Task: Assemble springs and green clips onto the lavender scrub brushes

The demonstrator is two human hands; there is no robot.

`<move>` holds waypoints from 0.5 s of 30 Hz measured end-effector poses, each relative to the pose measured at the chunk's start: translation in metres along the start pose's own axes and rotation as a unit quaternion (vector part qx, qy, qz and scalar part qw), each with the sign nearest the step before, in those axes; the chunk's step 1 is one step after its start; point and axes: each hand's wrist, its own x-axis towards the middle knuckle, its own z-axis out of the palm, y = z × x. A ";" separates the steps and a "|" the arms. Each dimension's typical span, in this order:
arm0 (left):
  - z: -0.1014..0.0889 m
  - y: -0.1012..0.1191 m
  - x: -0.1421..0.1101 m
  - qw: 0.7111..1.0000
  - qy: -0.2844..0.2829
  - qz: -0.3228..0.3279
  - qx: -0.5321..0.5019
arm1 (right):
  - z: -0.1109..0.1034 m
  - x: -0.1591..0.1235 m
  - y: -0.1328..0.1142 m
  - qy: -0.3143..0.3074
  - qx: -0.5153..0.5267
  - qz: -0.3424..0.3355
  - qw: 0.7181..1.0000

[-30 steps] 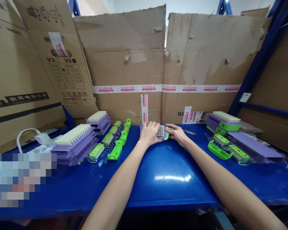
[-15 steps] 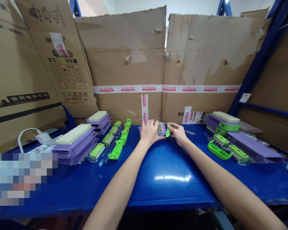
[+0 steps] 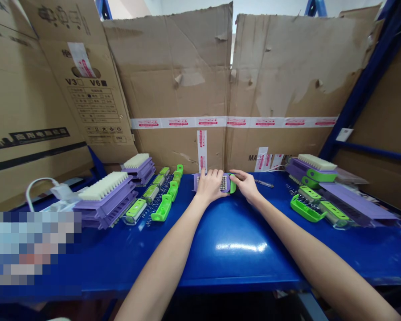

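A purple plastic brush body [image 3: 224, 183] with rows of pale studs lies on the blue table, at the middle. My left hand [image 3: 208, 184] is over its left part, with fingers across the top and the thumb along the near edge. At the body's right end sits a bright green end cap [image 3: 233, 183], flush against the purple part as far as I can see. My right hand [image 3: 246, 184] grips this cap from the right with thumb and fingers. Its lower fingers are partly hidden. A pen-like metal tool [image 3: 263, 183] lies just right of that hand.
Stacked purple brush bodies with cream bristles [image 3: 103, 186] stand left, beside green-topped clear pieces [image 3: 135, 210], springs [image 3: 150, 206] and green caps [image 3: 162, 208]. More purple bodies [image 3: 357, 203] and a green cap [image 3: 306, 209] lie right. Cardboard sheets [image 3: 173, 89] wall the back.
The green cap has gone from tilted and partly apart to lined up against the purple body's right end. The purple body now lies straighter. My left hand has hardly moved.
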 end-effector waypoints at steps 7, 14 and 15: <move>-0.002 0.002 0.002 0.999 0.014 -0.046 -0.007 | 0.003 -0.001 -0.008 0.044 -0.016 -0.043 0.998; -0.006 0.000 0.001 1.000 0.002 -0.013 -0.006 | 0.007 -0.003 -0.012 0.032 -0.045 -0.066 0.996; -0.005 0.000 0.001 1.000 0.002 -0.013 -0.008 | 0.007 -0.003 -0.013 0.030 -0.046 -0.070 0.996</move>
